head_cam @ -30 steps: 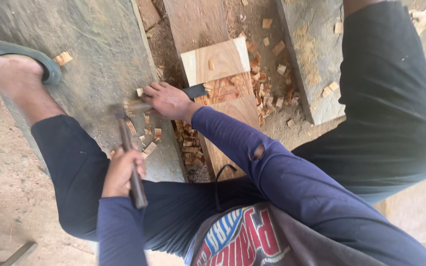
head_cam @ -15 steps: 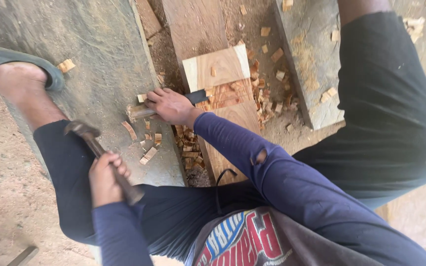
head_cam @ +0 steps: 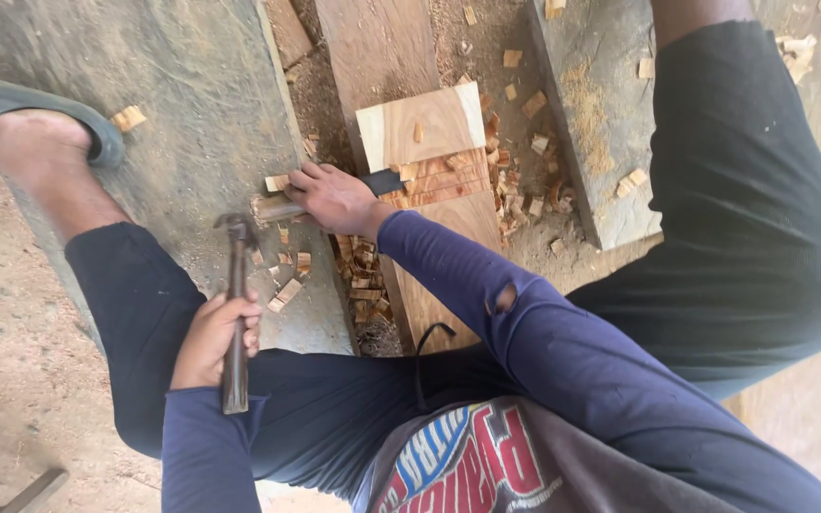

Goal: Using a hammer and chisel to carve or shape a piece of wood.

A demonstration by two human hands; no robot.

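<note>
Head view: chiselling a notch in the plank point(head_cam: 429, 275), right hand point(head_cam: 333, 198) gripping the chisel point(head_cam: 334, 195) on the cut edge, left hand point(head_cam: 213, 337) clenched on the hammer point(head_cam: 236, 313), raised beside the chisel butt, so next needs a square strike.

L hand point(head_cam: 216, 337) grips hammer point(head_cam: 236, 313), head just short of chisel point(head_cam: 330, 201) butt; R hand point(head_cam: 334, 197) wraps chisel, blade on plank point(head_cam: 429, 161).

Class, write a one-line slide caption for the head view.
Right hand steadies a chisel on a plank; left hand grips a hammer.
</note>
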